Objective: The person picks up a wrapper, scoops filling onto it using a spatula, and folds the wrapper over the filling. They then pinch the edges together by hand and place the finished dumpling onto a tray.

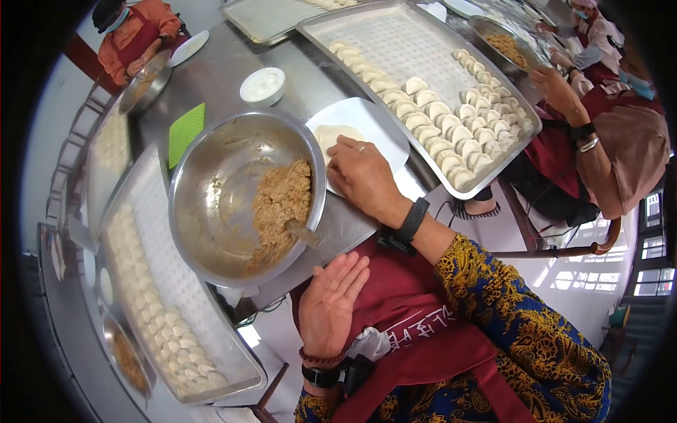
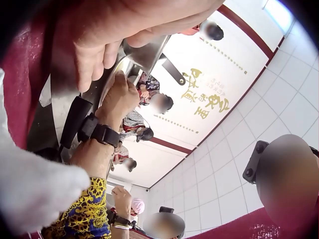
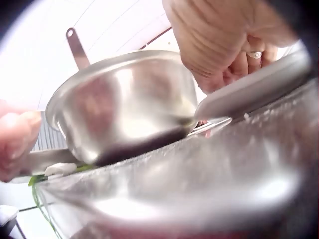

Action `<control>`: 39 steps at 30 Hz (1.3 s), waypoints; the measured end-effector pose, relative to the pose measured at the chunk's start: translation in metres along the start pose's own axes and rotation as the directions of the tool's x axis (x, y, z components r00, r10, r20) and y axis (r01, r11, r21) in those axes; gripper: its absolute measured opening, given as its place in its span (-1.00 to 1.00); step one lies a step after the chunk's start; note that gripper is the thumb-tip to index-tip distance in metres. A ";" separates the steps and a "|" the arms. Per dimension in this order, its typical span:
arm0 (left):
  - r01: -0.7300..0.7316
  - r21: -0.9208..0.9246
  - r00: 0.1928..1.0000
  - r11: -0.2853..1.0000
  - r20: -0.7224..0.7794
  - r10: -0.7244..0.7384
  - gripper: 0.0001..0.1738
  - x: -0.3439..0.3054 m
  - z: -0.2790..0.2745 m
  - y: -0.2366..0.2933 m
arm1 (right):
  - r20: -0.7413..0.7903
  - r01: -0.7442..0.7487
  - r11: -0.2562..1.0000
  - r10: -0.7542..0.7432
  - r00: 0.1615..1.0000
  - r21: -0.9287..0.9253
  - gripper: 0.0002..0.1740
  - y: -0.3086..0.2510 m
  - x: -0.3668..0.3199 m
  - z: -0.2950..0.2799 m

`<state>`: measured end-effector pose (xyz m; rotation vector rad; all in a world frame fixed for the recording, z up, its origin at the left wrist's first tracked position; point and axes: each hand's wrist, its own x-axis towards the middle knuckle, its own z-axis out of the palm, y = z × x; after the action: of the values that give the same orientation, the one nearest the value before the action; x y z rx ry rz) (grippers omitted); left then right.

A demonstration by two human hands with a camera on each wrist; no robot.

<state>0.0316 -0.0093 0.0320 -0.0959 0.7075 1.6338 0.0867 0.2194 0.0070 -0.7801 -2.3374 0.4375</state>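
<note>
The steel table runs from the upper middle of the frame down toward the lower left. Two big trays lie on it. The right tray, at upper right, holds rows of pale dumplings along its left side and its near end, with its perforated base showing at the far end. The left tray, at lower left, holds more dumplings, set along its left edge and packed closer at the near end.

Between them, left of centre, stands the mixing bowl. Brown filling is heaped against its right wall; the rest of the inside shows smeared metal. A smaller-looking bowl of similar filling sits at the upper right edge.

The white plate, just right of the mixing bowl, carries a pale, flat wrapper on its left part. The right hand reaches over that plate, fingers bent down at the wrapper's near right edge; whether they pinch it cannot be told. The left hand, at lower middle, is palm up with fingers straight, holding nothing, well apart from the wrapper.

The small bowl above the mixing bowl contains something white. A spoon leans in the filling, its handle over the rim.
</note>
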 end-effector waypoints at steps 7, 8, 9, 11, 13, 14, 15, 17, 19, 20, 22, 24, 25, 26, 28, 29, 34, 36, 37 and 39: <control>-0.016 -0.002 1.000 1.000 0.001 0.016 -0.41 0.004 -0.004 -0.001 | 0.214 -0.392 0.205 0.574 0.791 0.897 -0.75 0.018 0.000 -0.034; -0.009 -0.010 1.000 1.000 0.004 0.009 -0.42 0.005 -0.003 -0.001 | 0.213 -0.390 0.208 0.572 0.793 0.897 -0.75 0.020 -0.002 -0.039; 0.000 -0.020 1.000 1.000 0.004 0.001 -0.43 0.005 -0.003 -0.002 | 0.278 -0.370 0.061 0.549 0.788 0.927 -0.78 0.020 -0.006 -0.045; 0.003 -0.019 1.000 1.000 0.003 -0.003 -0.42 0.003 0.003 -0.003 | 0.351 -0.357 -0.091 0.515 0.782 0.930 -0.82 0.018 -0.017 -0.055; -0.003 -0.017 1.000 1.000 -0.002 0.003 -0.42 0.003 0.007 -0.001 | 0.389 -0.387 -0.115 0.512 0.766 0.915 -0.83 0.005 -0.028 -0.062; 0.009 0.001 1.000 1.000 0.023 -0.009 -0.37 0.002 0.008 -0.002 | 0.387 -0.390 -0.098 0.484 0.785 0.915 -0.82 -0.009 -0.033 -0.071; 0.020 0.020 0.999 1.000 0.049 -0.021 -0.32 0.003 0.010 -0.002 | 0.394 -0.397 -0.102 0.481 0.783 0.912 -0.82 -0.016 -0.042 -0.071; 0.058 -0.040 0.996 0.998 0.073 -0.054 -0.27 0.002 0.017 -0.001 | 0.461 -0.518 -0.004 0.463 0.757 0.855 -0.82 -0.028 -0.061 -0.069; 0.083 -0.102 0.993 0.991 0.093 -0.073 -0.21 0.004 0.020 0.000 | 0.434 -0.542 0.328 0.348 0.831 0.774 -0.83 -0.048 -0.075 -0.077; 0.076 -0.121 0.989 0.990 0.134 -0.060 -0.17 0.005 0.020 0.000 | 0.489 -0.572 0.337 0.303 0.818 0.748 -0.84 -0.059 -0.082 -0.079; 0.054 -0.181 0.991 0.982 0.128 -0.031 -0.20 0.003 0.016 -0.001 | 0.546 -0.600 0.346 0.248 0.800 0.721 -0.85 -0.068 -0.090 -0.077; -0.027 -0.146 0.997 0.989 0.061 0.036 -0.27 -0.001 0.021 0.000 | 0.314 -0.206 0.677 -0.039 0.949 0.707 -0.87 -0.068 -0.093 -0.073; -0.098 -0.103 0.995 0.990 -0.001 0.099 -0.33 -0.003 0.024 0.001 | 0.323 -0.209 0.674 -0.046 0.945 0.709 -0.87 -0.067 -0.091 -0.075; -0.105 -0.109 0.994 0.989 -0.008 0.105 -0.33 -0.005 0.020 0.002 | 0.293 -0.248 0.644 0.039 0.955 0.724 -0.85 -0.066 -0.087 -0.076; -0.125 -0.022 0.992 0.992 -0.025 0.124 -0.50 -0.011 0.011 0.007 | 0.300 -0.380 0.577 0.233 0.925 0.722 -0.74 -0.066 -0.077 -0.083; -0.132 -0.026 0.991 0.991 -0.026 0.132 -0.50 -0.014 0.010 0.010 | 0.303 -0.378 0.579 0.225 0.926 0.723 -0.74 -0.064 -0.070 -0.080; -0.171 -0.006 0.984 0.985 -0.054 0.170 -0.61 -0.033 0.003 0.022 | 0.050 0.085 0.904 -0.116 0.992 0.418 -0.53 -0.065 -0.032 -0.075; -0.185 -0.023 0.981 0.982 -0.070 0.183 -0.61 -0.038 0.000 0.026 | 0.095 0.210 0.923 -0.252 0.963 0.321 -0.53 -0.071 -0.022 -0.068; -0.196 -0.037 0.978 0.980 -0.084 0.193 -0.61 -0.040 -0.001 0.028 | 0.097 0.214 0.922 -0.258 0.961 0.322 -0.53 -0.073 -0.017 -0.064; -0.200 -0.037 0.975 0.979 -0.105 0.195 -0.62 -0.044 0.000 0.032 | 0.148 0.367 0.892 -0.414 0.898 0.266 -0.60 -0.078 -0.009 -0.057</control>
<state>0.0115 -0.0483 0.0637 -0.1473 0.7757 1.8472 0.0971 0.1596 0.0831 -0.1449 -2.4899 0.6166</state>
